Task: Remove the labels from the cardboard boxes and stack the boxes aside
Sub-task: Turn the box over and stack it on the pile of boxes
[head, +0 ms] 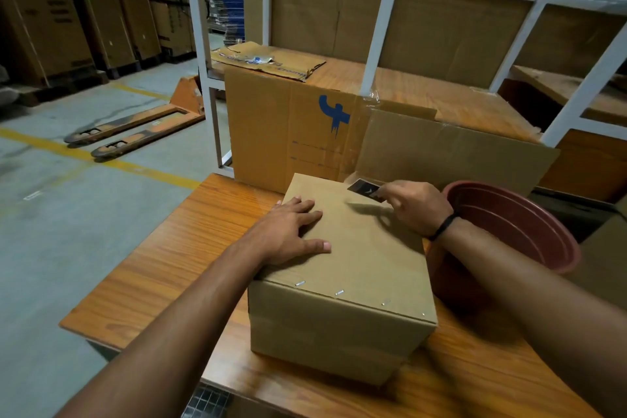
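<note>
I can make out only a blue f-shaped mark (pixel 334 115) on the tall box (pixel 271 125) behind the table (pixel 163 265). Blue print (pixel 252 59) on the flattened cardboard (pixel 298 64) above it is too blurred for me to read.

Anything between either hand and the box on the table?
Nothing visible. The left hand lies flat on the cardboard box top; the right hand pinches a dark flat piece at the top's far right corner. A red tub crowds the box's right side.
</note>
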The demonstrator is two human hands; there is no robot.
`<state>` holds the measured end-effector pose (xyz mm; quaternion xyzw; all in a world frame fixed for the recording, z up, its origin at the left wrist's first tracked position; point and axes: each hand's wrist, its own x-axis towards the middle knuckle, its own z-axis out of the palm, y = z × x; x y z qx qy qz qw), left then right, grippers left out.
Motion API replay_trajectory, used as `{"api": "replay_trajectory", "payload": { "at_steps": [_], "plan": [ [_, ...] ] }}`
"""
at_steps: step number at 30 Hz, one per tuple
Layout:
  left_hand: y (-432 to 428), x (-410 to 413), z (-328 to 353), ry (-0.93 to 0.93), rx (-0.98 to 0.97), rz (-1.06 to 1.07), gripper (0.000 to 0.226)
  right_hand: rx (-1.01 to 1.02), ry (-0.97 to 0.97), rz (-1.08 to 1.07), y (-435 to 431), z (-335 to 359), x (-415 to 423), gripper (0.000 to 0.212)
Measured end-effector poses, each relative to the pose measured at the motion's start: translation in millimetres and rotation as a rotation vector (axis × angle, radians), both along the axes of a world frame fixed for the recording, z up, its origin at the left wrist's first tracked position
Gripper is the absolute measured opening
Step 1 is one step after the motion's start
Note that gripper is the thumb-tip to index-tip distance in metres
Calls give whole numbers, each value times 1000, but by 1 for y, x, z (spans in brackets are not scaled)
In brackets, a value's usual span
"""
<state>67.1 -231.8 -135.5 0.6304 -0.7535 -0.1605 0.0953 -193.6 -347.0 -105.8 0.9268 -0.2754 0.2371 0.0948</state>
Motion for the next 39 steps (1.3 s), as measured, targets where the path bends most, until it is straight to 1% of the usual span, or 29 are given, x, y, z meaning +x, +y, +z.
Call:
{"api": "replay_trajectory", "payload": {
  "at_steps": [2, 3, 5, 7, 10, 12, 13, 14, 15, 16, 18, 19, 20, 22, 23, 24, 25, 27, 28, 29, 30, 32, 33, 34, 36, 37, 38, 39],
  "plan": [
    [0, 0, -1, -4, -2, 4, 81, 185, -139, -165, 0, 3, 0, 6],
    [0, 0, -1, -8, -6, 5, 81, 256, -218, -246, 1, 4, -1, 4],
    [-1, 0, -1, -13, -13, 2, 81, 300, -397, -379, 2, 7, -7, 15],
    [0, 0, -1, -26, -18, -5, 81, 329, -577, -469, 6, 15, -15, 19],
    [-1, 0, 1, -74, -16, 3, 79, 529, -818, -525, 14, 22, -28, 34],
    [-2, -3, 7, -132, -29, 32, 74, 587, -823, -566, 23, 20, -32, 40],
    [-2, -8, 13, -135, -48, 52, 68, 580, -796, -592, 29, 17, -30, 39],
    [-2, -15, 21, -99, -72, 70, 60, 549, -766, -617, 35, 14, -27, 39],
    [-1, -25, 28, 8, -84, 91, 53, 499, -736, -633, 40, 10, -22, 37],
    [-1, -38, 34, 186, -75, 110, 50, 440, -691, -649, 47, 6, -17, 34],
    [-3, -63, 40, 623, -12, 120, 53, 325, -591, -678, 62, 0, -5, 28],
    [-5, -76, 41, 812, 18, 121, 53, 271, -550, -687, 70, -3, 0, 25],
    [-7, -87, 41, 967, 48, 132, 46, 218, -506, -689, 79, -5, 4, 24],
    [-10, -106, 42, 1221, 106, 157, 17, 103, -395, -652, 96, -8, 11, 22],
    [-10, -113, 43, 1321, 115, 179, 9, 50, -346, -620, 104, -8, 12, 21],
    [-11, -119, 44, 1389, 114, 204, 10, 14, -319, -593, 110, -8, 10, 21],
    [-12, -123, 43, 1419, 112, 224, 13, -11, -312, -575, 114, -7, 5, 21],
    [-15, -127, 40, 1384, 112, 232, 17, 34, -291, -539, 120, -6, -8, 19],
    [-16, -129, 38, 1351, 110, 222, 19, 91, -311, -517, 123, -6, -15, 20],
    [-17, -132, 38, 1322, 109, 208, 18, 154, -388, -507, 125, -7, -22, 21],
    [-18, -135, 38, 1300, 114, 192, 17, 211, -511, -523, 126, -5, -28, 19],
    [-20, -143, 42, 1280, 141, 169, 14, 340, -732, -632, 119, -3, -45, 14],
    [-21, -147, 45, 1274, 164, 159, 14, 442, -787, -693, 113, -1, -54, 17],
    [-23, -152, 47, 1265, 190, 148, 15, 595, -837, -707, 105, 2, -62, 21],
    [-30, -163, 50, 1236, 236, 129, 18, 925, -966, -634, 89, 8, -75, 26],
    [-33, -168, 51, 1210, 250, 119, 20, 1042, -1023, -584, 85, 13, -81, 23],
    [-37, -173, 51, 1171, 253, 110, 23, 1100, -1049, -548, 81, 17, -85, 19],
    [-42, -179, 50, 1144, 253, 97, 24, 1113, -1043, -531, 77, 21, -91, 16]
  ]
}}
